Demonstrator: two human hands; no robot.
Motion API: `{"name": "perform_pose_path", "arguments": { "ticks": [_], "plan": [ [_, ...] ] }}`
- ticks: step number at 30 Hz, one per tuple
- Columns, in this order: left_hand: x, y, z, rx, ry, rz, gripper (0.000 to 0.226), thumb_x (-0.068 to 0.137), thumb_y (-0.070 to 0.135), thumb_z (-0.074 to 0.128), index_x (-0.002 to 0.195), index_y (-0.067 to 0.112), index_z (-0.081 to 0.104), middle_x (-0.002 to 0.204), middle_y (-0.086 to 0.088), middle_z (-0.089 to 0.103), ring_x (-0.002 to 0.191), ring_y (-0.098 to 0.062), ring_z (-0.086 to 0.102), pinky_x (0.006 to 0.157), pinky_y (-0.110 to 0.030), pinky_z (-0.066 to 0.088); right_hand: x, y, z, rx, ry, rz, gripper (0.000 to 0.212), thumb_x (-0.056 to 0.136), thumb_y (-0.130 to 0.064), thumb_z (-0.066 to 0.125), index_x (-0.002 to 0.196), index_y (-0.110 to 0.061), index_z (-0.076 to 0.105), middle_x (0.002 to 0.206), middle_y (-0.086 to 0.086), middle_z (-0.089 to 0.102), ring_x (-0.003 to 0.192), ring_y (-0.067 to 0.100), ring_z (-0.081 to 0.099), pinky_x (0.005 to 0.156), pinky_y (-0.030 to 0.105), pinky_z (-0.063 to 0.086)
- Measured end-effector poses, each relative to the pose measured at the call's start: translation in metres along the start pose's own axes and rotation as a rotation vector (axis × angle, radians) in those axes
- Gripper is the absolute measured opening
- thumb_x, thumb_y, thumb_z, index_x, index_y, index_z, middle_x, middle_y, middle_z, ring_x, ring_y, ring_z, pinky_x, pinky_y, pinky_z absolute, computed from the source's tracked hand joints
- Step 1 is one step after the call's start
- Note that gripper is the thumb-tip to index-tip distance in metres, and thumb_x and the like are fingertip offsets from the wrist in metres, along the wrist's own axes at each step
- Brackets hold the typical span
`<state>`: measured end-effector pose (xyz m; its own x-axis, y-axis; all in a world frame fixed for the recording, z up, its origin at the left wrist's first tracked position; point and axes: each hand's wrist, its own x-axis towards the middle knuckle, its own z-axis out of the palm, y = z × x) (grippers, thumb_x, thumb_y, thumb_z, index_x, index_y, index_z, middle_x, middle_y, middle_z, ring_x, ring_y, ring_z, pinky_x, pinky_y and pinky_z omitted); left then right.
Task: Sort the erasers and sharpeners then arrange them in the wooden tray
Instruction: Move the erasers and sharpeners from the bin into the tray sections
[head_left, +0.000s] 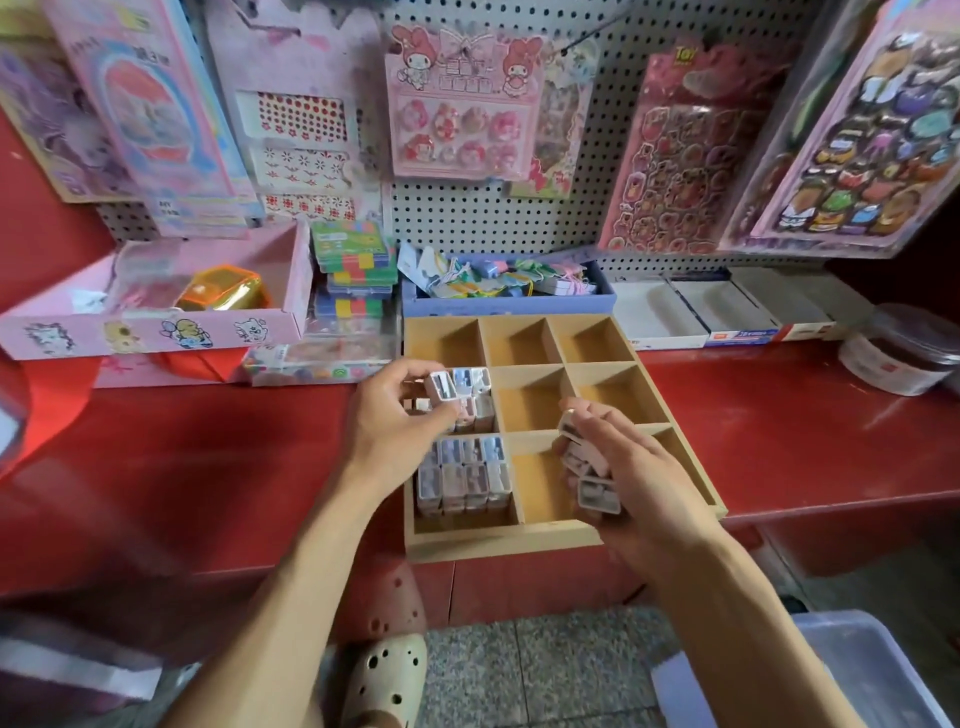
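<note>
A wooden tray (524, 540) with nine compartments sits on the red surface (779, 431), its near edge jutting over the front. The near-left compartment is packed with small sharpeners (462, 475) standing in rows. The middle-left compartment holds more of them, partly hidden by the left hand (400, 421). The other seven compartments are bare wood, though the near-middle one is partly covered by the right hand (623, 467).

The left hand pinches a single sharpener (442, 387) between thumb and fingers above the middle-left compartment. The right hand grips a stack (589, 467) of several sharpeners, held over the near-middle compartment.

Behind the tray, a blue box (509, 304) is filled with small tagged items. To the far left, a pink box (156, 327) contains an orange case (223, 291). White boxes (717, 317) line up on the far right, beside a round tub (904, 353).
</note>
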<state>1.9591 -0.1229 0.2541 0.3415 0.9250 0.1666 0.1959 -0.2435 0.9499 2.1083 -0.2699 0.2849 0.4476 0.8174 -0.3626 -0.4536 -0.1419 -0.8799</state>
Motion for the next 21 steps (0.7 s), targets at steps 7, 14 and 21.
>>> {"name": "perform_pose_path", "arguments": {
  "ticks": [7,14,21],
  "plan": [
    [0.036,-0.013,-0.008,-0.012,0.036,-0.021,0.029,0.072,-0.002,0.079,0.090,0.017,0.067,0.081,0.006,0.066,0.067,0.002,0.059,0.063,-0.007,0.045,0.027,-0.001,0.009,-0.083,0.020,0.019,0.008,0.096,-0.025,0.062,0.096,-0.023,0.069,0.075,0.001,0.062,0.057,0.013,0.047,0.054,0.026,0.028],
    [0.062,-0.014,-0.014,0.389,-0.117,0.020,0.021,0.073,0.013,0.078,0.083,0.028,0.068,0.072,0.008,0.062,0.061,-0.007,0.054,0.057,-0.017,0.041,0.037,0.007,0.013,-0.082,0.032,0.034,0.009,0.096,-0.022,0.062,0.099,-0.020,0.070,0.077,0.004,0.060,0.061,0.015,0.045,0.059,0.028,0.027],
    [0.076,-0.008,-0.008,0.700,-0.270,0.023,0.016,0.077,0.012,0.074,0.091,0.021,0.073,0.066,0.007,0.056,0.065,-0.010,0.054,0.071,-0.024,0.039,0.040,0.006,0.011,-0.105,0.054,0.042,0.011,0.097,-0.024,0.061,0.099,-0.018,0.070,0.075,0.003,0.061,0.059,0.013,0.047,0.056,0.028,0.030]
  ]
}}
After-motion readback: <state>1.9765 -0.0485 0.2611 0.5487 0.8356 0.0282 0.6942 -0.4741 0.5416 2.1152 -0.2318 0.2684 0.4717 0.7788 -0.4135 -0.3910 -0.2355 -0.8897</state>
